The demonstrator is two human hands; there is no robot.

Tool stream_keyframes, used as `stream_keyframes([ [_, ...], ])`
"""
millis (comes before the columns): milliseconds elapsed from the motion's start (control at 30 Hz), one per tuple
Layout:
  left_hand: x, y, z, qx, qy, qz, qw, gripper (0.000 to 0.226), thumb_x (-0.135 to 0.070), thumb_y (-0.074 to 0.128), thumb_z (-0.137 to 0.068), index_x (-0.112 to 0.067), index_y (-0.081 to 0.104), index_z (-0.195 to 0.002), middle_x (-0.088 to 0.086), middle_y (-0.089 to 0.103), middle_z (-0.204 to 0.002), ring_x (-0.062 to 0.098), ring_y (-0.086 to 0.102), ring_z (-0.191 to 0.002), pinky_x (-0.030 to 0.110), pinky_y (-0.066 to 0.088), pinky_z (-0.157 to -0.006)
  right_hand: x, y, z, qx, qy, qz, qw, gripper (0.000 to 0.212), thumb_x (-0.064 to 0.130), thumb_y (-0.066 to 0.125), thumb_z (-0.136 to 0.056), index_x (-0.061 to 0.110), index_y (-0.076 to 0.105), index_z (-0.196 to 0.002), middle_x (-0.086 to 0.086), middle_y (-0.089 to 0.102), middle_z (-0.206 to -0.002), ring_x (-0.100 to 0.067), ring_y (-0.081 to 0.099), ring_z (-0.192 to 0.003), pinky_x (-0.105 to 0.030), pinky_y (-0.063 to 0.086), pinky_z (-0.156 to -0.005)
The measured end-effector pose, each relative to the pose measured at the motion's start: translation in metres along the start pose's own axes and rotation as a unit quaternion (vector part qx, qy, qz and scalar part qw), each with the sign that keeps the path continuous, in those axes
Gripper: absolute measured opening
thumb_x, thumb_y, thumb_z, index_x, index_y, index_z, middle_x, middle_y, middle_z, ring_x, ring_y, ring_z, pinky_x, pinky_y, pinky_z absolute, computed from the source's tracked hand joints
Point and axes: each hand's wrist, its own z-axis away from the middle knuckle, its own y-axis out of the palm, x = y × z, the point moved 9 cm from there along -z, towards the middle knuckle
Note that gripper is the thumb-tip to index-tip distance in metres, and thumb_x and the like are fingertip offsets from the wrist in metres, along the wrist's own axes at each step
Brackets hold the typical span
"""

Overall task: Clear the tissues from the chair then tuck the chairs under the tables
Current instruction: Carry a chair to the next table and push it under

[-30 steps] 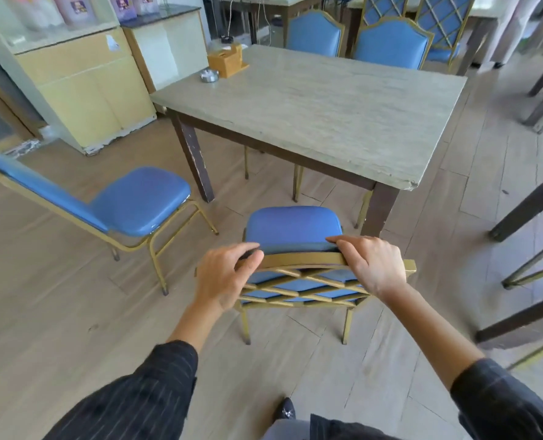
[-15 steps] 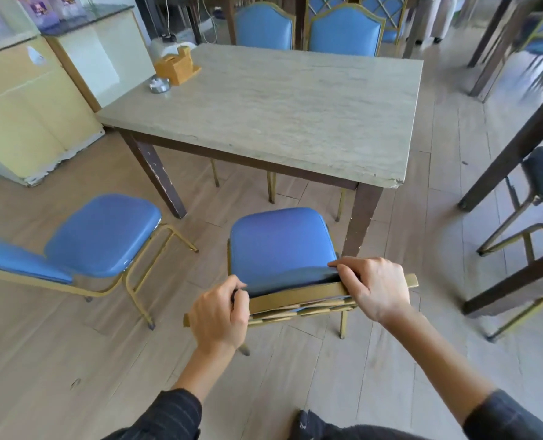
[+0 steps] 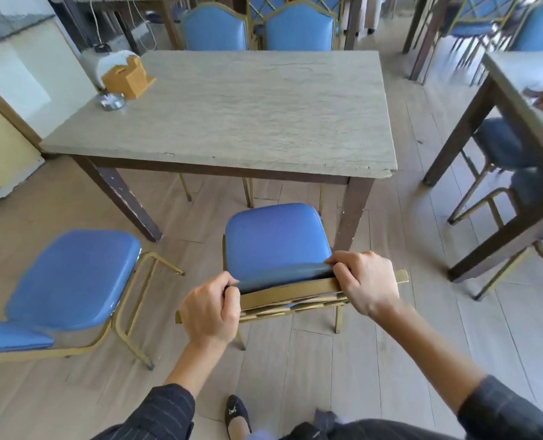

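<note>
Head view, starting at the left: a second chair (image 3: 73,277) stands pulled out and angled near the table's left leg. Its blue seat shows no tissues that we can see. Next, our left hand (image 3: 210,312) is curled round the left end of the gold top rail (image 3: 289,293) of the chair (image 3: 276,239) we are tucking in. Our right hand (image 3: 367,284) wraps the right end, fingers hooked over the padded back. This chair stands on the floor facing the table (image 3: 248,106), its seat front near the table's near edge and close to the right table leg (image 3: 354,211). We judge the frame to be light metal tubing, stiff enough to push from the rail without flexing. The vinyl padding looks soft and a little slick, so both hands belong on the rail's ends, not on the cushion. Steering slightly left should keep it off that leg. At far right, another table (image 3: 517,74) has chairs beneath it.
</note>
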Motion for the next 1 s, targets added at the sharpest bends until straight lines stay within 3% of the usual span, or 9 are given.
stream_keyframes([
  [233, 0.034, -0.011, -0.029, 0.032, 0.059, 0.007, 0.998, 0.041, -0.033, 0.028, -0.076, -0.017, 0.066, -0.066, -0.006, 0.060, -0.054, 0.006, 0.043, -0.047, 0.011, 0.018, -0.048, 0.035, 0.016, 0.013, -0.015, 0.045, -0.004, 0.999, 0.055, 0.040, 0.016, -0.072, 0.027, 0.068, -0.081, 0.002, 0.053, -0.056, -0.022, 0.049, -0.058, -0.030, 0.035, -0.055],
  [400, 0.042, -0.013, -0.046, 0.049, 0.094, 0.024, 0.994, 0.039, -0.030, 0.029, -0.077, -0.017, 0.064, -0.064, -0.005, 0.059, -0.053, 0.007, 0.045, -0.046, 0.011, 0.019, -0.047, 0.047, 0.019, 0.015, -0.041, 0.069, -0.005, 0.997, 0.052, 0.039, 0.018, -0.072, 0.026, 0.068, -0.080, 0.007, 0.050, -0.055, -0.015, 0.045, -0.056, -0.019, 0.028, -0.049],
  [500, 0.045, -0.012, -0.054, 0.061, 0.106, 0.033, 0.992, 0.038, -0.031, 0.029, -0.078, -0.018, 0.062, -0.063, -0.006, 0.058, -0.052, 0.005, 0.043, -0.045, 0.011, 0.021, -0.045, 0.051, 0.018, 0.013, -0.057, 0.084, 0.002, 0.995, 0.051, 0.038, 0.020, -0.074, 0.027, 0.069, -0.082, 0.006, 0.056, -0.058, -0.016, 0.051, -0.057, -0.027, 0.033, -0.052],
  [1000, 0.051, 0.002, -0.076, 0.095, 0.083, 0.042, 0.991, 0.034, -0.036, 0.029, -0.075, -0.023, 0.055, -0.059, -0.013, 0.046, -0.046, 0.000, 0.045, -0.045, 0.014, 0.019, -0.046, 0.044, 0.025, -0.018, -0.052, 0.062, 0.024, 0.996, 0.048, 0.038, 0.023, -0.074, 0.030, 0.068, -0.084, 0.006, 0.066, -0.066, -0.015, 0.059, -0.062, -0.027, 0.036, -0.054],
])
